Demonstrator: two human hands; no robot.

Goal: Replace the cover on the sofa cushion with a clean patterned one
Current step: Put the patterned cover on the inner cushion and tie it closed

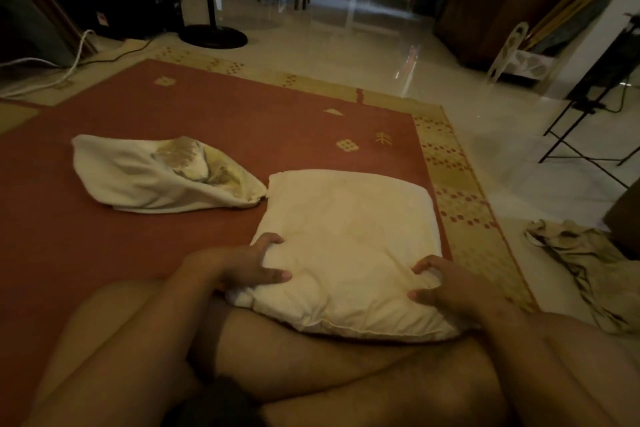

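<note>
Clenching cushion's near corners with left hand and right hand. Keep corners squeezed small; fetch cover from just beyond left grip.

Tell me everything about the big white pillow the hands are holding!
The pillow is bare, no cover on: plain cream-white cloth, soft and puffy, squarish, with a seam along its near edge. Its far part lies on the red rug, its near edge on the person's legs. The left hand grips its near left corner, the right hand its near right side.
</note>
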